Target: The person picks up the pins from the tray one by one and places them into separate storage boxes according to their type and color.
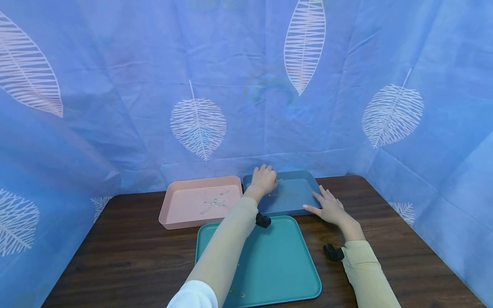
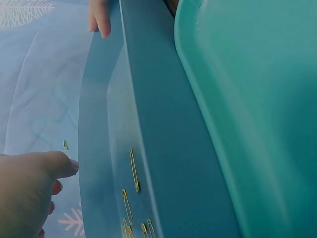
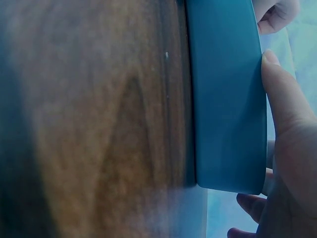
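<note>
My left hand (image 1: 263, 179) is over the left part of the blue tray (image 1: 296, 190), fingers curled. In the left wrist view, a gold safety pin (image 2: 66, 146) sticks out past the thumb, pinched against the fingers. Several gold safety pins (image 2: 132, 171) lie on the floor of the blue tray below that hand. At the tray's front right corner is my right hand (image 1: 329, 206), its fingers spread along the right side. The right wrist view has the right thumb (image 3: 285, 94) laid at the tray's rim.
To the left stands a pink tray (image 1: 181, 205) with several small silver pins (image 1: 215, 203) in it. A teal tray (image 1: 277, 265) lies in front, partly under the left forearm, with a few gold safety pins (image 1: 238, 294). Everything sits on a dark wooden table (image 1: 127, 256) against a blue curtain.
</note>
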Tool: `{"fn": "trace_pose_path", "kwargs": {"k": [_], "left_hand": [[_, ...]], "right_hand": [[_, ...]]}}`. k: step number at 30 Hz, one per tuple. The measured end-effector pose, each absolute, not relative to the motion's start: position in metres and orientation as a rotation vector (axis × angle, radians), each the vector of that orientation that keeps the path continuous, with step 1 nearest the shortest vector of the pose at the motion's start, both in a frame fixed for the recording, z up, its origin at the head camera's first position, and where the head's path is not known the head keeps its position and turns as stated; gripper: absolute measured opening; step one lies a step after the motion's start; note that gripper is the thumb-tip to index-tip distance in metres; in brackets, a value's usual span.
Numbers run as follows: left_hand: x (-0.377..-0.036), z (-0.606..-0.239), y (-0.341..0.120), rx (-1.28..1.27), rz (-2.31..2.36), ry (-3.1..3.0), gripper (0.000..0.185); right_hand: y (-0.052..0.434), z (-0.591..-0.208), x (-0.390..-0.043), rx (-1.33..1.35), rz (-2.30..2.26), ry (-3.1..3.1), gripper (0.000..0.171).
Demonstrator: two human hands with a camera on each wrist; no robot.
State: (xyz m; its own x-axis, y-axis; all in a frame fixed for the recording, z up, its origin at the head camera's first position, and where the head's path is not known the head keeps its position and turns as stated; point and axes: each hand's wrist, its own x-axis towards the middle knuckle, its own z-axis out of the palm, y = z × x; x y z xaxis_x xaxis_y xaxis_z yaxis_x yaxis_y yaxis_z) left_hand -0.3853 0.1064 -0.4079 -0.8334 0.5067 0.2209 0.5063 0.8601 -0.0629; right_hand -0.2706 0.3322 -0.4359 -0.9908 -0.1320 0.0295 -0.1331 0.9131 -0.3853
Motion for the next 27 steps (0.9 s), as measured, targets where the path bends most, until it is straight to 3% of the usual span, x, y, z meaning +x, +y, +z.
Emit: {"fn": "trace_pose_path", "kwargs": {"k": [27], "left_hand": [[-0.3828,-0.4062,0.105,-0.758,-0.085,-2.814,0.024]], "right_hand": [[0.3338,-0.4395,-0.2737,0.202,0.599,-3.073,0.087]]}}
